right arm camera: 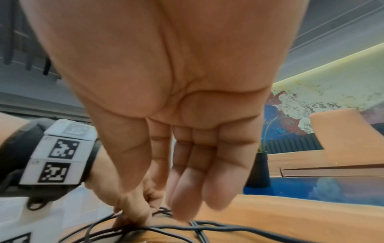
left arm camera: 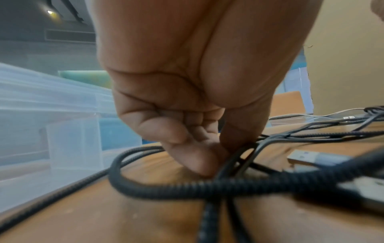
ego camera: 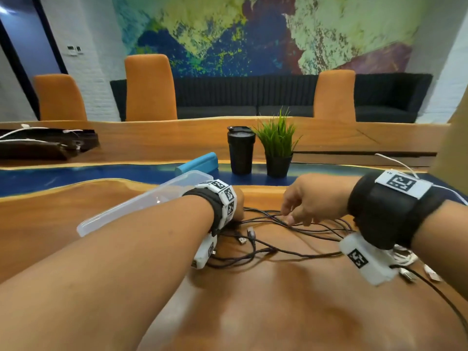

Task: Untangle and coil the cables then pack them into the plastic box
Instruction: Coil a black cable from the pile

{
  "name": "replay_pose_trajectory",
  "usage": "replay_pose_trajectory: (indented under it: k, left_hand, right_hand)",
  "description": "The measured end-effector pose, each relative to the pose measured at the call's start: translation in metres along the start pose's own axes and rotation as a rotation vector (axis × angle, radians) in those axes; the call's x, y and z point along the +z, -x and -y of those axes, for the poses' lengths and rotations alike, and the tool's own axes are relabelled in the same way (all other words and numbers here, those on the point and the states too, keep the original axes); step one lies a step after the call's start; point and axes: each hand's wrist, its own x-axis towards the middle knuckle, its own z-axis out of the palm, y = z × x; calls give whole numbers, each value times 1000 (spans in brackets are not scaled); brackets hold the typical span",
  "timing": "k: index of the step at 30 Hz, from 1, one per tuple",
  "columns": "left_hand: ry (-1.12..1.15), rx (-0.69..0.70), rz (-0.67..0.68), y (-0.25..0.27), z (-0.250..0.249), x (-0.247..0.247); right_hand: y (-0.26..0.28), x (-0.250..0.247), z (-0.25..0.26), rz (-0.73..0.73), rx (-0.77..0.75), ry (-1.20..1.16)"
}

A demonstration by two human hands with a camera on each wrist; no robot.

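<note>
A tangle of black braided cables [ego camera: 266, 233] lies on the wooden table [ego camera: 253, 312] between my hands. My left hand [ego camera: 238, 205] is mostly hidden behind its wrist band in the head view. In the left wrist view the left hand [left arm camera: 222, 157] pinches a bunch of black cable strands [left arm camera: 187, 189] between thumb and forefinger, low on the table. My right hand [ego camera: 288, 216] hangs over the tangle with straight fingers [right arm camera: 187, 202], its tips at the strands [right arm camera: 207, 227] but curled round none. The clear plastic box [ego camera: 152, 198] stands just left of my left hand.
A blue lid [ego camera: 200, 164] lies behind the box. A black cup [ego camera: 240, 150] and a potted plant [ego camera: 278, 148] stand further back. White cables [ego camera: 405, 257] and a USB plug [left arm camera: 301, 157] lie on the right. Orange chairs [ego camera: 149, 89] line the far side.
</note>
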Motion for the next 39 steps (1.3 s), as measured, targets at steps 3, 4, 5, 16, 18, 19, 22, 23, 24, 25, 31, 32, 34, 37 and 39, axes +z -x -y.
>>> replay_pose_trajectory:
  k: [3, 4, 5, 16, 18, 19, 22, 23, 24, 25, 31, 32, 34, 37, 39]
  left_hand:
    - [242, 63, -124, 9, 10, -22]
    - [372, 111, -194, 16, 15, -33]
    - [484, 165, -259, 26, 19, -47]
    - [1095, 571, -602, 117, 38, -152]
    - [1189, 589, -528, 125, 44, -157]
    - [1228, 592, -485, 129, 48, -158]
    - [1335, 576, -367, 137, 55, -158]
    - [1378, 574, -336, 139, 55, -157]
    - [1430, 579, -310, 141, 55, -155]
    - [1492, 589, -288, 143, 55, -153]
    - [1995, 754, -345, 154, 50, -143]
    - [2048, 794, -359, 157, 48, -142]
    - [2043, 827, -413, 158, 43, -140]
    - [1797, 724, -601, 151, 36, -138]
    - [1494, 674, -771, 148, 33, -139]
  right_hand:
    - [0, -5, -10, -218, 40, 23]
    - [-2, -8, -13, -305, 54, -14]
    - [-4, -12, -14, -380, 60, -79]
    - [-5, -98, 35, -637, -117, -746]
    - [2, -117, 38, -743, -155, -752]
    - [5, -126, 39, -787, -174, -754]
    - [11, -148, 38, -936, -191, -620]
    - [15, -152, 39, -971, -191, -564]
    - [18, -155, 39, -982, -209, -550]
    - [22, -155, 41, -963, -242, -575]
    - [42, -137, 49, -616, -407, -997]
    - [43, -132, 51, -610, -418, -886]
    - [48, -120, 60, -627, -433, -522]
    - [57, -112, 68, -635, -398, -39]
    - [68, -114, 71, -646, -369, 105]
